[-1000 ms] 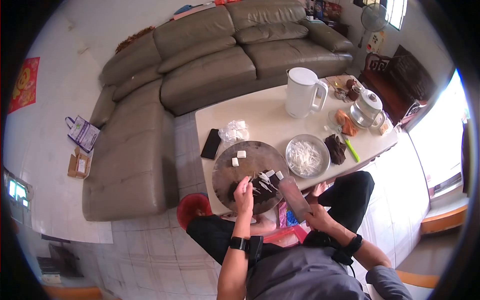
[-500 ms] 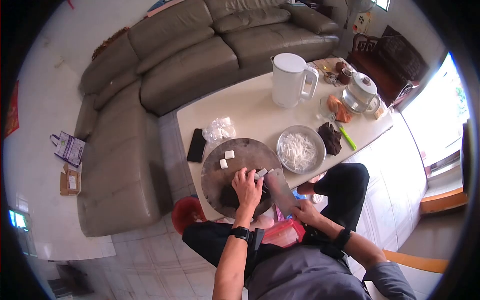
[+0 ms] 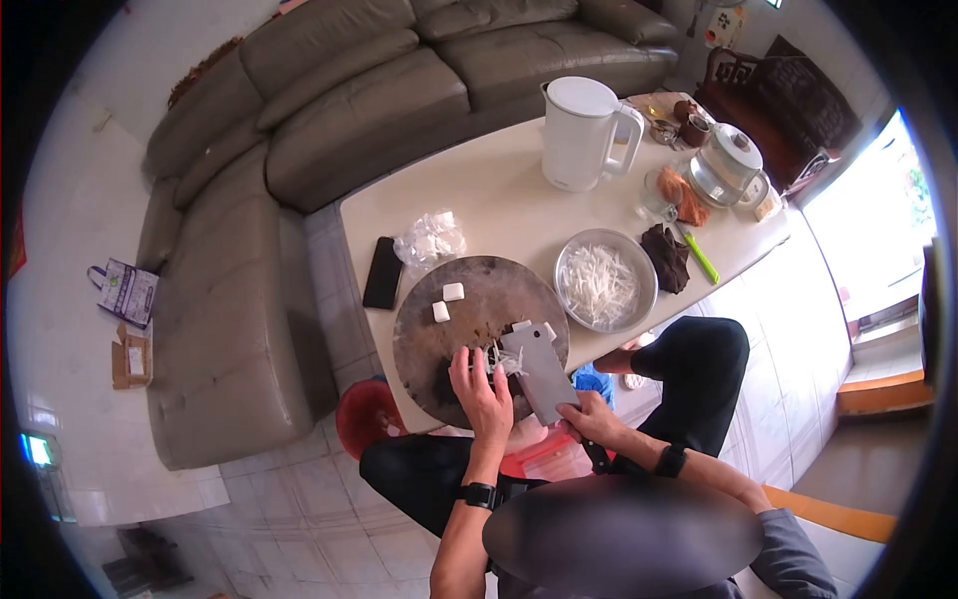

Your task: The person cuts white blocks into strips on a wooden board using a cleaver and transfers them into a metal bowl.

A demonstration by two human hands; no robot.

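A round wooden chopping board point(image 3: 424, 344) lies at the near edge of the table. My left hand point(image 3: 486, 404) rests over it, fingers spread, with the fingertips at a small heap of thin white strips point(image 3: 509, 361). Gripped in my right hand point(image 3: 594, 419) is a cleaver point(image 3: 536, 371), its broad blade lying over the board's right side, close to the strips. Small white blocks show just past the blade, partly hidden by it. Two more white blocks point(image 3: 453, 292) sit farther back on the board. Right of it, a metal bowl point(image 3: 652, 290) holds many white strips.
Behind the board are a plastic bag point(image 3: 431, 240) of white pieces and a black phone point(image 3: 383, 273). Across the table point(image 3: 499, 215) stand a white jug point(image 3: 579, 140), a glass teapot point(image 3: 723, 175), a dark crumpled bundle point(image 3: 665, 260) and a green-handled knife point(image 3: 703, 258). A red bucket point(image 3: 364, 419) is below.
The cleaver has moved left across the board, its blade now turned flatter. White strips now lie loose by my left fingers, which have spread and shifted slightly left. The camera view has shifted a little.
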